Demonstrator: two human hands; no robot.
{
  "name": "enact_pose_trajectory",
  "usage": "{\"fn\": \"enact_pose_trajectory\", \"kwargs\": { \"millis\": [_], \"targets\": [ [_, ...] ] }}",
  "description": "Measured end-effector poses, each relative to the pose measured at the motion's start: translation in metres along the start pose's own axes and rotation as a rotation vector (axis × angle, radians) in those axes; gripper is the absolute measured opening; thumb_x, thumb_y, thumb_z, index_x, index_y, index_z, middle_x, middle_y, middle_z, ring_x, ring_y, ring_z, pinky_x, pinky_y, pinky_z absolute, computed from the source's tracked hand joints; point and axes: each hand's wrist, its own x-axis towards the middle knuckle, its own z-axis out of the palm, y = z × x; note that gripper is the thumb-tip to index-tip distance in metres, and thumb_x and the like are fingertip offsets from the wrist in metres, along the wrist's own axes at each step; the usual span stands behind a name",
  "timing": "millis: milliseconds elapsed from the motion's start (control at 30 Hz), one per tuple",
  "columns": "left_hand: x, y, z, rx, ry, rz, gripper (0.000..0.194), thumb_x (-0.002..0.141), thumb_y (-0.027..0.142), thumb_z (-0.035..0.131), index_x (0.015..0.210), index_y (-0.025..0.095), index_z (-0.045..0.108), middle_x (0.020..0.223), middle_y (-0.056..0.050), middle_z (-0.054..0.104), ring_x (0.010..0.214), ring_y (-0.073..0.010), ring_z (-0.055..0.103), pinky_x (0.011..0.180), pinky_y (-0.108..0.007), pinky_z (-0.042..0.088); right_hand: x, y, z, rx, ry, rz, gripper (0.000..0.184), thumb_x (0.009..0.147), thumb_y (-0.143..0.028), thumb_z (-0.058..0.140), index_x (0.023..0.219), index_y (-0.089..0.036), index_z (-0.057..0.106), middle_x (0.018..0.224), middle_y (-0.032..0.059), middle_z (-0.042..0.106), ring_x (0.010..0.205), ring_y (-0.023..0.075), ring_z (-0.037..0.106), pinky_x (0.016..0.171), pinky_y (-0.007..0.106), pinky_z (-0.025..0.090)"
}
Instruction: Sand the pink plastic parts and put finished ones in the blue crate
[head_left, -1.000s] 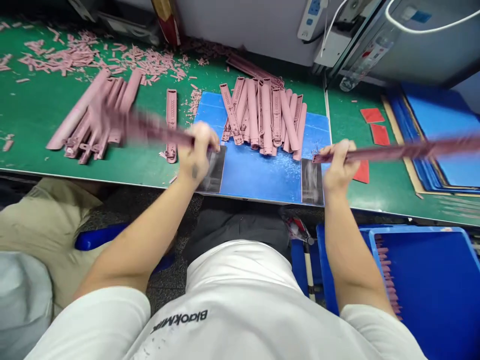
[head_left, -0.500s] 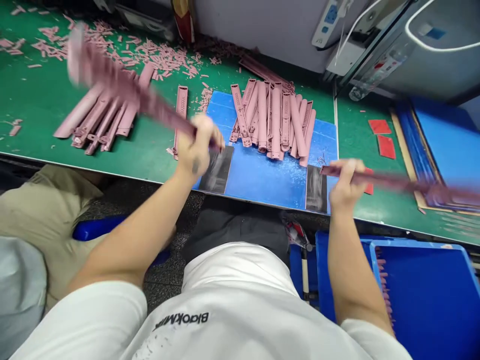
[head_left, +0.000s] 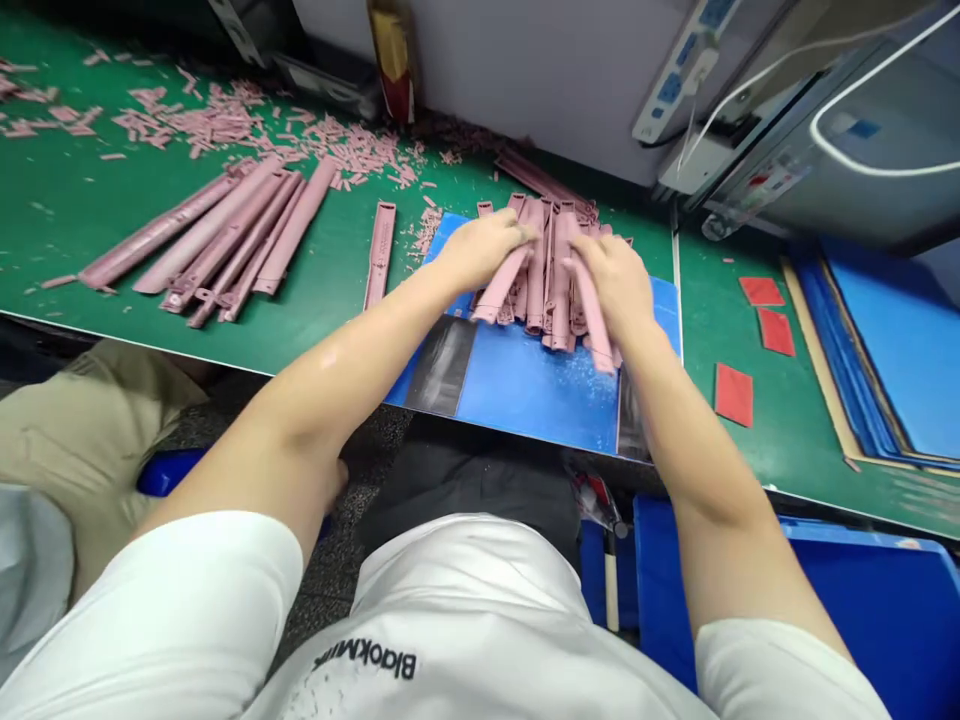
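A pile of pink plastic straps (head_left: 546, 290) lies on a blue mat (head_left: 525, 385) at the front of the green bench. Both my hands rest on this pile. My left hand (head_left: 484, 248) has its fingers curled over a strap that slants down to the left. My right hand (head_left: 615, 278) is closed over another strap whose end sticks out below the palm. The tops of the straps are hidden under my fingers.
A second pile of pink straps (head_left: 217, 235) and one single strap (head_left: 379, 255) lie to the left on the green bench (head_left: 90, 200). Pink offcuts (head_left: 247, 125) litter the back. Red pads (head_left: 733, 393) and blue sheets (head_left: 892, 340) lie right. A blue bin (head_left: 870, 620) stands below.
Both hands swung long pink straps outward, left and right, then let them go. The hands have since come together onto the middle pile on the blue mat.
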Motion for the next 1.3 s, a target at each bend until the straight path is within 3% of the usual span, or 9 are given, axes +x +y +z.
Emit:
{"fn": "enact_pose_trajectory", "kwargs": {
  "millis": [133, 267, 467, 567, 667, 833, 933, 1067, 1300],
  "targets": [
    [0.019, -0.016, 0.011, 0.129, -0.099, -0.062, 0.064, 0.107, 0.016, 0.048, 0.168, 0.016, 0.065, 0.154, -0.022, 0.071, 0.152, -0.0380, 0.063, 0.132, -0.050, 0.046, 0.055, -0.006, 0.007, -0.085, -0.205, -0.091, 0.060, 0.117, -0.025, 0.030, 0.166, -0.017, 0.065, 0.156, 0.0217, 0.071, 0.151, 0.0440, 0.059, 0.126, 0.065, 0.045],
    [-0.004, -0.028, 0.015, 0.060, -0.077, -0.277, 0.069, 0.114, 0.039, 0.048, 0.175, 0.009, 0.052, 0.168, -0.024, 0.064, 0.162, -0.0409, 0.057, 0.139, -0.054, 0.041, 0.025, -0.003, 0.014, 0.021, -0.157, -0.063, 0.062, 0.116, -0.026, 0.035, 0.173, -0.014, 0.056, 0.169, 0.0211, 0.064, 0.156, 0.0396, 0.059, 0.130, 0.061, 0.045],
    [0.000, -0.023, 0.011, -0.125, -0.230, -0.121, 0.080, 0.107, 0.027, 0.051, 0.182, 0.003, 0.038, 0.190, -0.019, 0.034, 0.179, -0.0310, 0.031, 0.147, -0.040, 0.028, 0.010, -0.030, 0.009, 0.022, -0.043, 0.006, 0.047, 0.112, -0.032, 0.048, 0.144, -0.011, 0.076, 0.160, 0.0252, 0.070, 0.150, 0.0432, 0.065, 0.130, 0.068, 0.044],
    [-0.027, -0.045, -0.022, -0.165, 0.018, -0.120, 0.065, 0.106, 0.027, 0.056, 0.169, 0.014, 0.061, 0.177, -0.015, 0.057, 0.171, -0.0331, 0.048, 0.144, -0.045, 0.035, 0.034, -0.072, 0.002, 0.093, 0.043, -0.032, 0.042, 0.112, -0.034, 0.046, 0.119, -0.013, 0.082, 0.127, 0.0233, 0.083, 0.127, 0.0400, 0.075, 0.117, 0.057, 0.055],
    [-0.092, -0.084, -0.069, -0.183, 0.410, -0.254, 0.042, 0.109, 0.031, 0.059, 0.143, 0.017, 0.079, 0.141, -0.014, 0.081, 0.139, -0.0330, 0.075, 0.131, -0.046, 0.051, 0.061, -0.141, 0.018, 0.145, -0.123, -0.128, 0.054, 0.116, -0.054, 0.047, 0.097, -0.017, 0.081, 0.103, 0.0216, 0.082, 0.111, 0.0397, 0.078, 0.106, 0.054, 0.059],
    [-0.194, -0.146, -0.136, -0.022, 0.699, -0.577, 0.032, 0.103, 0.036, 0.072, 0.127, 0.017, 0.083, 0.128, -0.016, 0.082, 0.126, -0.0318, 0.075, 0.127, -0.043, 0.052, 0.108, -0.250, 0.068, 0.098, -0.337, -0.134, 0.057, 0.111, -0.056, 0.063, 0.126, -0.005, 0.081, 0.133, 0.0341, 0.079, 0.128, 0.0456, 0.077, 0.110, 0.056, 0.061],
    [-0.218, -0.168, -0.158, 0.203, 0.624, -0.790, 0.047, 0.107, 0.040, 0.061, 0.148, 0.022, 0.078, 0.160, -0.016, 0.070, 0.154, -0.0343, 0.060, 0.140, -0.046, 0.039, 0.121, -0.267, 0.074, 0.162, -0.429, -0.052, 0.041, 0.105, -0.037, 0.069, 0.128, -0.005, 0.080, 0.130, 0.0313, 0.081, 0.125, 0.0405, 0.080, 0.106, 0.047, 0.063],
    [-0.214, -0.183, -0.169, 0.334, 0.314, -1.015, 0.072, 0.111, 0.059, 0.050, 0.176, 0.028, 0.057, 0.188, -0.012, 0.042, 0.178, -0.0415, 0.028, 0.145, -0.065, 0.025, 0.102, -0.239, 0.047, 0.410, -0.463, 0.010, 0.021, 0.101, -0.026, 0.063, 0.115, -0.015, 0.076, 0.086, 0.0121, 0.083, 0.079, 0.0276, 0.080, 0.077, 0.035, 0.063],
    [-0.199, -0.150, -0.142, 0.280, -0.015, -0.843, 0.071, 0.117, 0.057, 0.043, 0.178, 0.021, 0.054, 0.187, -0.017, 0.043, 0.173, -0.0421, 0.042, 0.141, -0.070, 0.028, 0.000, -0.178, -0.010, 0.818, -0.356, 0.117, 0.023, 0.103, -0.046, 0.065, 0.096, -0.024, 0.065, 0.061, -0.0037, 0.063, 0.046, 0.0140, 0.054, 0.046, 0.025, 0.041]
  ]
}}
